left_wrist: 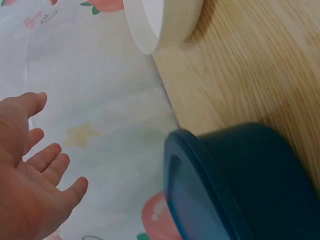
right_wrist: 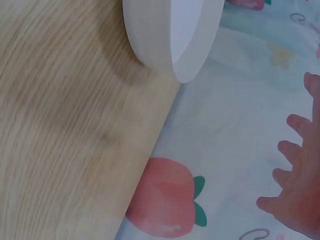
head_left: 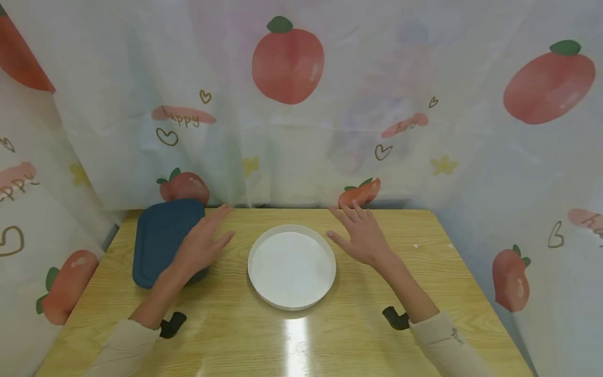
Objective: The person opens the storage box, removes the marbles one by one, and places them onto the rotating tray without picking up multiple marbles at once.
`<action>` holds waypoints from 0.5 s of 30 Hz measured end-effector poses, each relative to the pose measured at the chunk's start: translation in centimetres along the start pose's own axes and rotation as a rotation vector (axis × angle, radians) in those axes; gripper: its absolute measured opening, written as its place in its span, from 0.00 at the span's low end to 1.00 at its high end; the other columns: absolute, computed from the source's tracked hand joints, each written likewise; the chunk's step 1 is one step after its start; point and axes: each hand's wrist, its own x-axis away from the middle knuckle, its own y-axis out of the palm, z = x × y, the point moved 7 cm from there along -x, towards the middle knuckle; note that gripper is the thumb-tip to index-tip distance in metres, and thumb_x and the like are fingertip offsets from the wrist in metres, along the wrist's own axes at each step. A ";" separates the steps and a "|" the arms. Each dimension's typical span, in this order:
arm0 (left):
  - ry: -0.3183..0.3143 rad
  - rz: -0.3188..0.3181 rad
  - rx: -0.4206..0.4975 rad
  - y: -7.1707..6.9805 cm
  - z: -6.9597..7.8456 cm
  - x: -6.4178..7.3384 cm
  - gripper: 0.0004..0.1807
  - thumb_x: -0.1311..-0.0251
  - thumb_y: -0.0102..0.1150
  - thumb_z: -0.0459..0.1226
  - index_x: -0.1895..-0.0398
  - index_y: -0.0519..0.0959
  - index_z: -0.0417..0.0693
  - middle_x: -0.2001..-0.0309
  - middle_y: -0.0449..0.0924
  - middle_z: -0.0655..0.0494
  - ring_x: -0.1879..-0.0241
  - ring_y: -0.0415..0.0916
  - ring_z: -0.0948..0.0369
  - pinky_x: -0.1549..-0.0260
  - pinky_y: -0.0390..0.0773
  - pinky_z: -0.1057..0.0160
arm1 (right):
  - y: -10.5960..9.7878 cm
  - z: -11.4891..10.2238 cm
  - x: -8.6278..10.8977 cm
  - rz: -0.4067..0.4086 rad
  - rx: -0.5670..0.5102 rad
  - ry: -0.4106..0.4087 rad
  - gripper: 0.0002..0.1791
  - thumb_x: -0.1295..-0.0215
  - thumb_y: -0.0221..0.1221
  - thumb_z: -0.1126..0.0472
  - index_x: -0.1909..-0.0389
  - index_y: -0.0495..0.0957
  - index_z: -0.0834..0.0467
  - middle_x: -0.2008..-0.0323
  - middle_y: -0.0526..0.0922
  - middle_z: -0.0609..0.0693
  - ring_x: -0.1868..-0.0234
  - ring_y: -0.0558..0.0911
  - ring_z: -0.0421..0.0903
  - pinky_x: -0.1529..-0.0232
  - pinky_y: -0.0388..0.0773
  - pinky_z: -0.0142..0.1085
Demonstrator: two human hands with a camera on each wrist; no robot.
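Head view showed a round white dish point(head_left: 292, 269) resting near the middle of the wood-grained table point(head_left: 245, 345). Reckoned from the dish, the left hand point(head_left: 200, 246) hovered between nine and ten o'clock, its fingers point(left_wrist: 45, 157) released and holding nothing; the right hand point(head_left: 363, 238) hung towards two o'clock, its fingers point(right_wrist: 290, 151) spread and likewise free. A dark blue lidded box point(head_left: 157, 235) stood farther out between nine and ten o'clock, partly hidden by the left hand. Left and right wrist views each showed a gap between fingers and dish. Fruit-printed cloth point(head_left: 306, 157) hung beyond the table at twelve o'clock.
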 end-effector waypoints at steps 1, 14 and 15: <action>-0.012 -0.002 0.003 -0.2 -0.3 0.3 0.34 0.30 0.60 0.37 0.25 0.60 0.38 0.27 0.57 0.36 0.29 0.55 0.36 0.36 0.59 0.38 | 0.2 -0.2 0.0 0.000 -0.010 -0.005 0.37 0.28 0.53 0.39 0.24 0.62 0.52 0.26 0.60 0.59 0.24 0.49 0.63 0.32 0.46 0.67; -0.111 0.029 0.027 -3.4 -3.4 3.8 0.34 0.29 0.59 0.41 0.24 0.60 0.42 0.27 0.57 0.37 0.30 0.55 0.36 0.41 0.61 0.32 | 2.1 -4.1 -1.5 -0.060 -0.250 -0.010 0.38 0.27 0.53 0.41 0.23 0.58 0.53 0.24 0.56 0.57 0.23 0.51 0.58 0.30 0.52 0.59; -0.120 0.030 0.028 -3.6 -3.6 4.1 0.35 0.29 0.59 0.41 0.24 0.60 0.42 0.27 0.57 0.36 0.30 0.54 0.35 0.41 0.60 0.31 | 2.3 -4.5 -1.7 -0.066 -0.275 -0.008 0.38 0.27 0.53 0.41 0.22 0.58 0.52 0.24 0.56 0.56 0.23 0.50 0.57 0.30 0.52 0.59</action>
